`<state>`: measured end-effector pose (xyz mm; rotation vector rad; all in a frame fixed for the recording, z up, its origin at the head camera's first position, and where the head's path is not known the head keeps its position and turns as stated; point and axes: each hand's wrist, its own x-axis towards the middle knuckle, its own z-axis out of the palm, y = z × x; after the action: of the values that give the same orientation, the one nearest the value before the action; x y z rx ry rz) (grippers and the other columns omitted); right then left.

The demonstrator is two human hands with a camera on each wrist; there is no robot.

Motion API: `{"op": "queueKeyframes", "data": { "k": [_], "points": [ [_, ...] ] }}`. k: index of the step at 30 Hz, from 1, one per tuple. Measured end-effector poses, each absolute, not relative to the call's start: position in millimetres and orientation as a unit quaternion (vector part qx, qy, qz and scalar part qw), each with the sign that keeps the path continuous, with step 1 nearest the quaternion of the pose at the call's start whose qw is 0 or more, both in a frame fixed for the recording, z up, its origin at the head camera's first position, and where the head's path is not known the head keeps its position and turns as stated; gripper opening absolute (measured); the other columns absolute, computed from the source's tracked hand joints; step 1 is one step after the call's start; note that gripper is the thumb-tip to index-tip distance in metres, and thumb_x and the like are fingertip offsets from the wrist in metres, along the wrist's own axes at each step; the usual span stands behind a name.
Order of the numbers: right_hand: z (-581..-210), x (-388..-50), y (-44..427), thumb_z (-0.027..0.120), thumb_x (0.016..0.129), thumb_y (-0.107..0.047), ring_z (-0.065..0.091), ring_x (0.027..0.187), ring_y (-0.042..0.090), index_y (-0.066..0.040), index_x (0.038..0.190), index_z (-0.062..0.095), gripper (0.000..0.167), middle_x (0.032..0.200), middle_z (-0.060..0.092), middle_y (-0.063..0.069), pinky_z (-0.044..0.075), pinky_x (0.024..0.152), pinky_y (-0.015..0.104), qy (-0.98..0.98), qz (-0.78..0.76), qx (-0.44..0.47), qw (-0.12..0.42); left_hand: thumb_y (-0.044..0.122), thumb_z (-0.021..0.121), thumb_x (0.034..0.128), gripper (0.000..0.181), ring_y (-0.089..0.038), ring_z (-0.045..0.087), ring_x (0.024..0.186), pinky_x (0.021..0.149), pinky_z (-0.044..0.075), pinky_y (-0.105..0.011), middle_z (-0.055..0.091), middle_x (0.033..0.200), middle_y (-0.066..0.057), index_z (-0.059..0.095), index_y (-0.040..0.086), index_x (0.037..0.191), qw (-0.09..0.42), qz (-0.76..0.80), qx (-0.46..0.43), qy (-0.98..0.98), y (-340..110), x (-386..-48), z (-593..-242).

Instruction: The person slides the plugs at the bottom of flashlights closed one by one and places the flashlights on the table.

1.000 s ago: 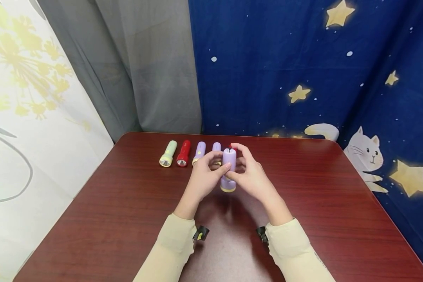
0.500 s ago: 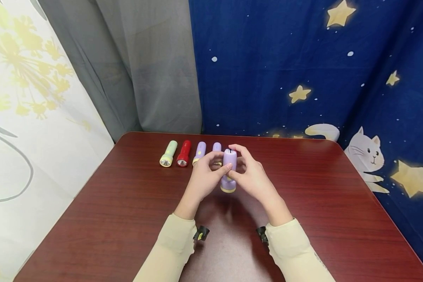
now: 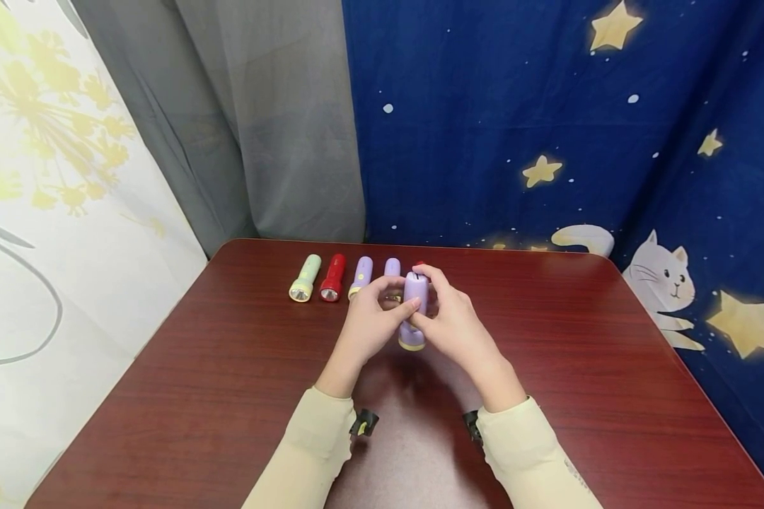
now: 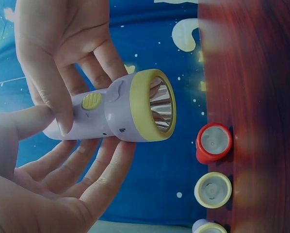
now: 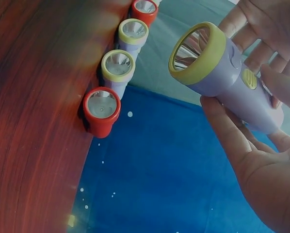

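A light purple flashlight (image 3: 415,290) with a yellow rim is held above the table, its lens end lower and facing away from me. My left hand (image 3: 372,318) grips its barrel from the left, thumb across the near side. From the right, my right hand (image 3: 461,322) holds it too, with the index finger up by the tail end. Both thumbs meet on the barrel. In the left wrist view the yellow switch (image 4: 91,101) and the reflector (image 4: 162,104) show. The right wrist view shows fingers (image 5: 227,126) under the flashlight's body.
Behind the hands, more flashlights lie in a row: a pale green one (image 3: 305,278), a red one (image 3: 333,278), two purple ones (image 3: 361,273), and another red one (image 5: 102,109), mostly hidden in the head view. The dark red table (image 3: 229,367) ends at curtains (image 3: 452,141).
The flashlight's tail end has shifted very slightly to the right. Both hands keep the same hold, and the row of flashlights stays still.
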<state>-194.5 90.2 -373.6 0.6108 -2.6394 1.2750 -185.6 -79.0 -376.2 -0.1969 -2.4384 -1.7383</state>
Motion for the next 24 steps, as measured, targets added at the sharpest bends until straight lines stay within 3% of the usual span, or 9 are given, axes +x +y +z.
{"op": "queueKeyframes", "data": {
  "k": [4,15,24],
  "points": [
    [-375.0,-194.2,89.6,0.081,0.091,-0.011,0.074,0.093,0.033,-0.017,0.153,0.047,0.071,0.12,0.074,0.017,0.063,0.079,0.044,-0.88,0.418,0.206,0.089,0.021,0.08,0.0955,0.041,-0.031,0.079,0.109,0.1,0.063,-0.047,0.077,0.124,-0.017,0.07,0.005,0.132,0.069,-0.577,-0.063,-0.811,-78.7,-185.7,-376.2],
    [-376.2,-193.8,87.8,0.081,0.091,-0.011,0.074,0.088,0.024,-0.017,0.151,0.053,0.066,0.118,0.076,0.016,0.064,0.079,0.044,-0.882,0.414,0.198,0.104,0.02,0.08,0.096,0.04,-0.032,0.079,0.107,0.098,0.064,-0.046,0.077,0.122,-0.019,0.07,0.003,0.132,0.072,-0.576,-0.07,-0.811,-78.8,-186.2,-378.9],
    [-375.6,-192.6,87.1,0.079,0.091,-0.012,0.07,0.082,0.02,-0.016,0.147,0.057,0.061,0.097,0.077,0.013,0.061,0.075,0.04,-0.891,0.407,0.179,0.089,0.018,0.08,0.095,0.04,-0.033,0.078,0.106,0.098,0.064,-0.046,0.078,0.12,-0.02,0.071,0.001,0.13,0.068,-0.569,-0.074,-0.816,-78.3,-186.3,-380.7]
  ]
}}
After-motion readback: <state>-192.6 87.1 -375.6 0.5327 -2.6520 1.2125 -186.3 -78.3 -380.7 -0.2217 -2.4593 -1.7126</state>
